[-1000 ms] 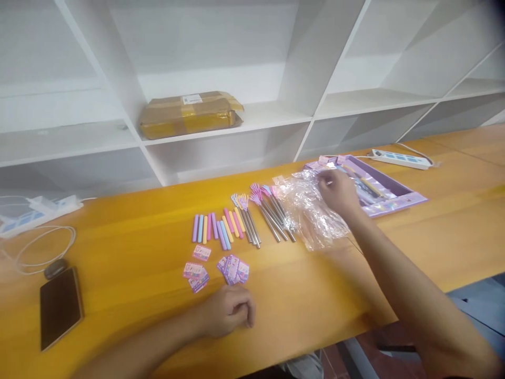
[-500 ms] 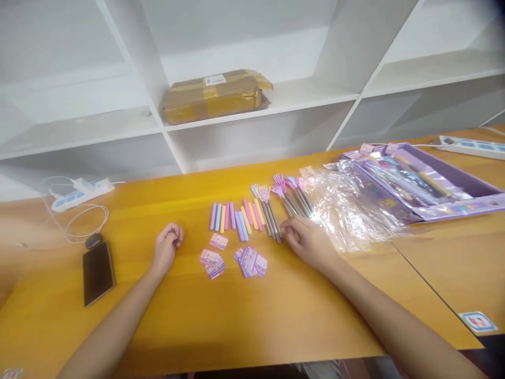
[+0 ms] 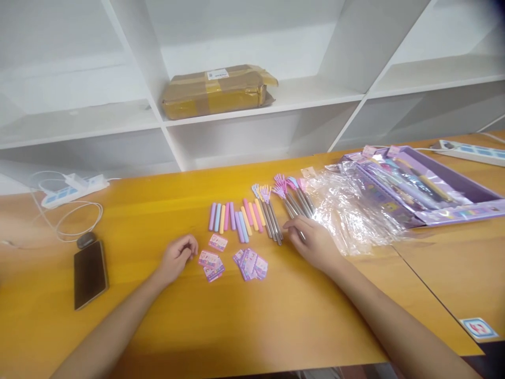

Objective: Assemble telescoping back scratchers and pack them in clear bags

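My left hand [image 3: 178,258] hovers over or rests on the table left of some small printed cards [image 3: 211,260], fingers loosely curled with nothing in them. My right hand [image 3: 311,239] is curled over the lower ends of back scratchers [image 3: 294,202] with metal rods and pink and blue hand-shaped heads; one rod end shows between thumb and fingers. Just left of it lie more back scratchers [image 3: 271,221], side by side. Pastel handle tubes [image 3: 239,218] in purple, blue, orange and pink form a row. A second fan of purple cards [image 3: 250,264] lies below them.
Crumpled clear plastic bags [image 3: 355,210] lie right of my right hand, against a purple box [image 3: 461,210] holding packaged items. A black phone [image 3: 90,273] and a power strip [image 3: 74,190] with cables are at left. A taped carton [image 3: 216,95] sits on the white shelf [image 3: 307,95].
My left hand has moved right, closer to the cards. My right hand has shifted slightly, and a rod end now shows between its thumb and fingers. The view has shifted a little.
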`<action>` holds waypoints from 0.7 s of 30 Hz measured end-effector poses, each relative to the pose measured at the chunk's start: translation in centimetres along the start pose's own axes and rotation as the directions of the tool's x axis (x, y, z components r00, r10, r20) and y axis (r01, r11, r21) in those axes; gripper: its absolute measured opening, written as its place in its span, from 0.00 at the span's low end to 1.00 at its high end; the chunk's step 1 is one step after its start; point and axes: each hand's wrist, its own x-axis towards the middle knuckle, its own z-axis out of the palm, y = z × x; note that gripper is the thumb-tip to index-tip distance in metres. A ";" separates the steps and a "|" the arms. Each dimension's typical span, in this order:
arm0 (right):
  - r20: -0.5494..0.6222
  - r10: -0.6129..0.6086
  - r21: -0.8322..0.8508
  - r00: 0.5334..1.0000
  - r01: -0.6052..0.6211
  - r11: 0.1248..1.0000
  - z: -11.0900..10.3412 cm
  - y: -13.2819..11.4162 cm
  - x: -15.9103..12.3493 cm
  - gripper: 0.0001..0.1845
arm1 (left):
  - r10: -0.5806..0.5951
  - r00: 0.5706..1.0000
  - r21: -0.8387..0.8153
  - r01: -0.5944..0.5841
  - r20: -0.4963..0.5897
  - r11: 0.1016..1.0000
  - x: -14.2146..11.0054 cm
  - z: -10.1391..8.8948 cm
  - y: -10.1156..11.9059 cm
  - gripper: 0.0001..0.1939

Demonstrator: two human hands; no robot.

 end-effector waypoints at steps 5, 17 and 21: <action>0.051 -0.007 -0.006 0.999 0.007 1.000 0.2 -0.1 0.0 0.10 | 0.009 1.000 0.026 -0.010 0.020 1.000 0.0 0.0 0.1 0.07; 0.069 0.002 -0.057 0.998 0.002 0.998 0.6 -0.1 0.1 0.10 | 0.033 0.999 0.066 -0.035 0.019 0.997 -0.1 0.1 -0.7 0.07; 0.110 -0.052 -0.181 0.993 0.072 0.981 1.3 -1.4 0.3 0.16 | 0.024 0.999 0.104 -0.026 0.023 0.994 0.0 0.1 -0.5 0.07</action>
